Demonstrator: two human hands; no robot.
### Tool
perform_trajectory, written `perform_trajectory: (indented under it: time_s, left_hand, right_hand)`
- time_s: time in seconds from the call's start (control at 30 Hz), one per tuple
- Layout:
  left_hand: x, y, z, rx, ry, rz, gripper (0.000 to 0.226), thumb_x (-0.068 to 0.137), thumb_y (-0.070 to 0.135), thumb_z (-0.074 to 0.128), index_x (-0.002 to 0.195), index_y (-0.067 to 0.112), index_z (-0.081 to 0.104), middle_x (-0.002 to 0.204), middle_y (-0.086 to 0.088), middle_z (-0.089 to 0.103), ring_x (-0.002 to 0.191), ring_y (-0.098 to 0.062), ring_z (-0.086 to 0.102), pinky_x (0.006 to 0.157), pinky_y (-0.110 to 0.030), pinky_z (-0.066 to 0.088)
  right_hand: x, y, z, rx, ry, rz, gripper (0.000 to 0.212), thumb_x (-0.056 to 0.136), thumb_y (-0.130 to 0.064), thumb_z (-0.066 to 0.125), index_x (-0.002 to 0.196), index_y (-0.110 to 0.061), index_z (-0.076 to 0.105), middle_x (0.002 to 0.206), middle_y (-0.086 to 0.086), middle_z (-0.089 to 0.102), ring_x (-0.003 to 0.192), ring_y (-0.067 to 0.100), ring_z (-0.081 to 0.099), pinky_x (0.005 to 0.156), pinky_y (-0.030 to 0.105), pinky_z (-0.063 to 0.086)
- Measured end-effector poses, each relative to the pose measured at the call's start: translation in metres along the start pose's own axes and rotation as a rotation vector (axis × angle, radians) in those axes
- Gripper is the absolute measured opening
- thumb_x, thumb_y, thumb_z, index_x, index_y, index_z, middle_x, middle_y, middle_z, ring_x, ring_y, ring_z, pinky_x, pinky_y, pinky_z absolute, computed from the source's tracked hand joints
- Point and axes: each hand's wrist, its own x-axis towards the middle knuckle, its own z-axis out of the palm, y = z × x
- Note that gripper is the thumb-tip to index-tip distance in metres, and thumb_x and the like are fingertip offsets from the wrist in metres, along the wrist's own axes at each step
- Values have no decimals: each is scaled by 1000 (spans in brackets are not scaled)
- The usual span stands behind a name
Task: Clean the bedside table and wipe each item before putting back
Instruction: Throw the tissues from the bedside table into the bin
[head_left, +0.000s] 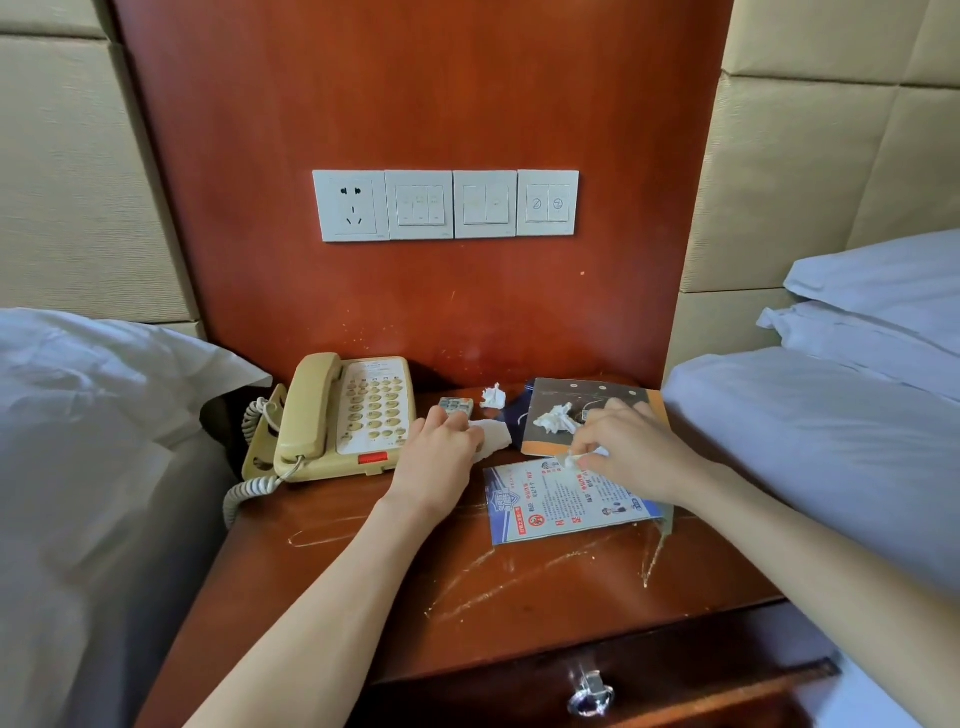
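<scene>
The wooden table (467, 587), reddish and glossy with pale scratch marks across its top, stands between two white beds, and everything below is placed from the phone (343, 415) at its back left. The left hand (441, 447), just right of the phone, lies palm down with fingers curled over a flat white tissue (493, 439) and presses it to the wood; its fingertips reach a small grey remote (456, 406) lying just behind, though real contact there cannot be told. The right hand (628, 447), farther right of the phone, pinches a small crumpled white wad (574, 460) between thumb and fingertips, the other fingers loosely bent, right above the far edge of a glossy blue-and-white leaflet (566, 504) lying flat nearer the front. Behind that leaflet, a dark card (582, 410) with an orange border lies at an angle, with a crumpled tissue ball (556, 418) resting on it. A second, smaller ball (493, 397) sits on the wood between the remote and the card. The phone is beige plastic, boxy, handset cradled on its left side, with a coiled cord (249, 488) hanging off the table's left edge. Above it on the wood panel is a row of white switches (447, 204). Below the top, a drawer (675, 675) bears a metal ring pull (589, 693)
</scene>
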Motion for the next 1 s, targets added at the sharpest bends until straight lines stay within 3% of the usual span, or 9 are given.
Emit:
perform_trajectory:
  time_s: [0.23,0.33,0.4,0.47,0.63,0.8,1.0]
  left_hand:
    - [-5,1,-8,-174,93,-70,32,88,0,56,117,14,53,117,-8,54,101,-22,49,78,-27,41]
    - [-10,1,-18,-377,149,-139,32,85,-9,56,113,7,54,115,-12,54,99,-24,52,77,-29,47]
    - [-13,3,-26,-462,204,-153,26,89,-9,53,111,5,56,112,-11,56,92,-18,49,72,-21,41]
    - [-16,6,-35,-502,250,-121,22,91,-9,51,106,5,58,106,-8,56,86,-15,48,67,-13,34]
    - [-27,15,-59,-556,315,14,14,94,-5,51,97,4,62,96,2,52,81,-13,51,65,-4,35]
    - [-36,25,-88,-737,373,24,14,91,0,59,89,14,63,89,4,61,77,-5,53,64,-8,39]
    - [-48,43,-115,-938,369,72,22,90,10,63,86,31,60,84,11,62,78,-7,56,65,-17,44]
  right_hand:
    - [-6,-10,-12,18,93,13,22,97,-29,50,111,-30,67,109,-10,60,106,14,46,97,34,33]
    - [-9,-13,-21,34,144,23,22,97,-28,50,111,-29,67,107,-9,61,103,13,47,91,30,33]
    - [-12,-16,-28,87,190,49,21,96,-27,52,109,-26,68,106,-8,62,103,15,49,84,27,33]
    - [-17,-20,-34,148,227,75,19,94,-25,56,108,-23,69,106,-7,63,102,14,51,82,28,37]
    - [-33,-33,-41,443,306,145,13,89,-22,64,98,-18,73,88,-7,67,82,5,56,69,21,45]
    - [-60,-50,-38,680,417,226,6,87,-27,67,89,-31,71,77,-18,66,75,-5,61,64,11,41]
    - [-87,-55,-39,880,456,275,17,84,-23,69,79,-39,69,79,-14,72,79,-2,66,71,21,48]
